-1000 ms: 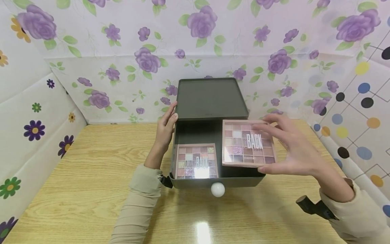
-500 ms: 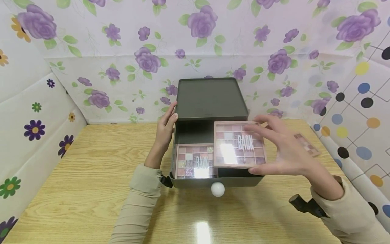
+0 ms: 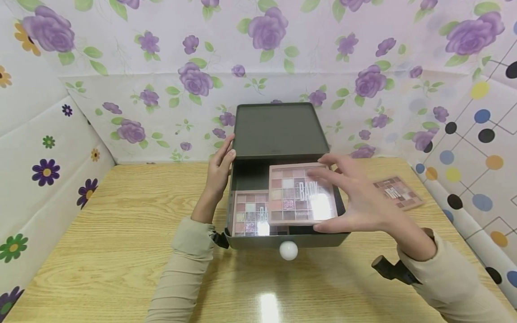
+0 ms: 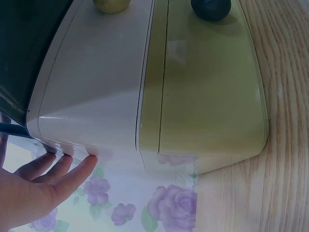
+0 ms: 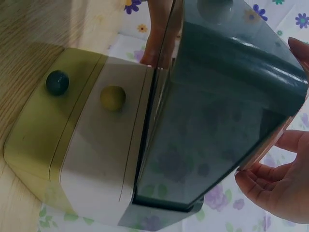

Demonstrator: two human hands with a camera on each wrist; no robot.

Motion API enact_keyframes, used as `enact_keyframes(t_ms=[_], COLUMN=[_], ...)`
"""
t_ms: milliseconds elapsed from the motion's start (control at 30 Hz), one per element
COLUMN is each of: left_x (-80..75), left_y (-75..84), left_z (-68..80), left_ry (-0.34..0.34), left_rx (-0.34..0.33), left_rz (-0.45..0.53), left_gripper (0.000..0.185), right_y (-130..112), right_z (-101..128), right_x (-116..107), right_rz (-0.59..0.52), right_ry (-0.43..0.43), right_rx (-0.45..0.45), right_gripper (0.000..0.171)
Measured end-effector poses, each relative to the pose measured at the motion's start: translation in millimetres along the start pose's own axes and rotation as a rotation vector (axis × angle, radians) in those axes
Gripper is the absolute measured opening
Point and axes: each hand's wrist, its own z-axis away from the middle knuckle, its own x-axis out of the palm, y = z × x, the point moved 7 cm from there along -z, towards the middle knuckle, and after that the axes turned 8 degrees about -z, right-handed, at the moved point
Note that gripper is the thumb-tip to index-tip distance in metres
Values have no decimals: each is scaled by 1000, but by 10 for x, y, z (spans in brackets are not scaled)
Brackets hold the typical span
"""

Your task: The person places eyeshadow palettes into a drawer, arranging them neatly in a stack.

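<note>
A dark green drawer (image 3: 252,242) with a white knob (image 3: 288,250) stands pulled out of a small drawer cabinet (image 3: 280,130). Inside it, at the left, lies a pink eyeshadow palette (image 3: 244,217) with a clear lid. Above the drawer my right hand (image 3: 357,202) pinches a second, similar palette (image 3: 288,195) by its right side, thumb at the near edge and fingers at the far one. That palette partly covers the lower one. My left hand (image 3: 219,172) rests against the cabinet's left side; its fingers (image 4: 72,181) look straight in the left wrist view.
Another palette (image 3: 404,193) lies on the wooden table (image 3: 141,233) at the right, partly behind my right hand. Below the green drawer are a closed white drawer (image 5: 104,140) and a closed yellow-green drawer (image 5: 41,128). Flowered sheets (image 3: 161,40) hang behind.
My right hand has carried its palette leftward over the drawer, covering more of the palette inside. The palette on the table has come into view. My left hand has stayed put.
</note>
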Motion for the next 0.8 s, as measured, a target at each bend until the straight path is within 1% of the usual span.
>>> enact_keyframes(t_ms=[167,400,467,667,800], left_x=[-2,3,3,3,2], left_y=[-1,4,8,25,20], left_z=[3,7,8,8,6], left_ry=[4,1,2,0,2], left_rx=[-2,-3,2,22,17], left_rz=[-11,-4,-2,10,11], left_gripper=[53,53,52,50,50], right_y=[-12,-31,-38,-47,-46], right_z=[-46,-98,-116,-172,-209], right_x=[72,160,185,273,329], right_rz=[1,-16,-21,-1,16], right_ry=[-8,2,3,-40,-80], right_rx=[1,-29,-26,21,70], right_gripper=[82,79,79,78,78])
